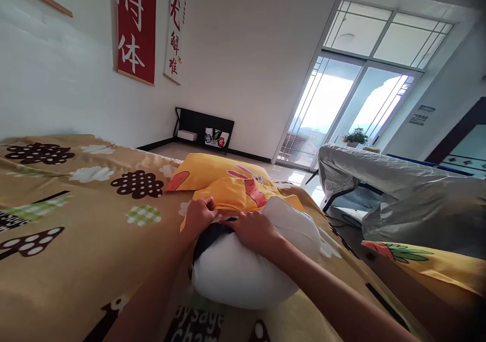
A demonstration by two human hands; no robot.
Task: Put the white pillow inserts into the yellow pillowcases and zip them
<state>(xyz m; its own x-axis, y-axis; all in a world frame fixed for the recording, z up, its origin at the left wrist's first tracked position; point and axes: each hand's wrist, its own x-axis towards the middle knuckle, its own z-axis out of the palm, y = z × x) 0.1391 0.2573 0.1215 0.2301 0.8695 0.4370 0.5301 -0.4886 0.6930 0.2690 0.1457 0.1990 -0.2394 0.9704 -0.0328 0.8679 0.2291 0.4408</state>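
A white pillow [243, 273] lies on the bed, its far end partly inside a yellow pillowcase [231, 190] printed with carrots and a rabbit. My left hand [199, 215] is closed on the open edge of the pillowcase at the pillow's left. My right hand [254, 230] rests on top of the pillow by the case's opening, fingers curled at the dark edge there. A second yellow pillow [208, 172] lies just beyond.
The bed is spread with a tan sheet [76, 240] printed with trees and clouds. A grey plastic-covered piece of furniture [398, 195] stands to the right. A black low shelf [205, 129] sits by the far wall, and glass doors [341, 114] lie beyond.
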